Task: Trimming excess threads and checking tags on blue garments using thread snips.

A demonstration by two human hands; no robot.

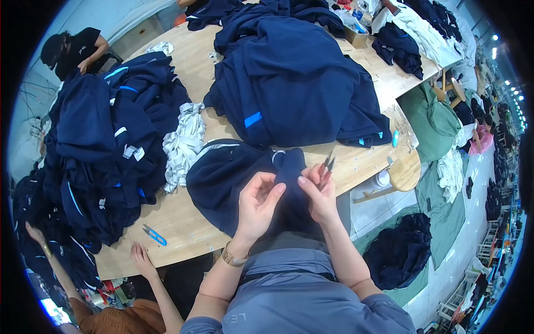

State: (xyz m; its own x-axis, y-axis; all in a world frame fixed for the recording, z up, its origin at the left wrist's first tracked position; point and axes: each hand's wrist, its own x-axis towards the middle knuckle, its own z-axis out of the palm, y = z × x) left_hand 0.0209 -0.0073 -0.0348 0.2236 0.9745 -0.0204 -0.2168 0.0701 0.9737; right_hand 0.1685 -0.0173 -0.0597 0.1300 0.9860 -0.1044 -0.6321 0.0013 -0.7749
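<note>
A navy garment with a white strip along one edge lies at the table's front edge and hangs over toward my lap. My left hand is in front of it with curled fingers, the thumb close to the fingertips. Whatever may be between them is too small to make out. My right hand grips a pair of thread snips with reddish handles, dark blades pointing up and away. Its thumb and forefinger come together beside a raised fold of the garment; I cannot tell whether they pinch the cloth.
Large navy garment piles stand ahead and to the left on the wooden table. White cloth strips lie between them. Blue snips rest near a co-worker's hand. A wooden stool stands right.
</note>
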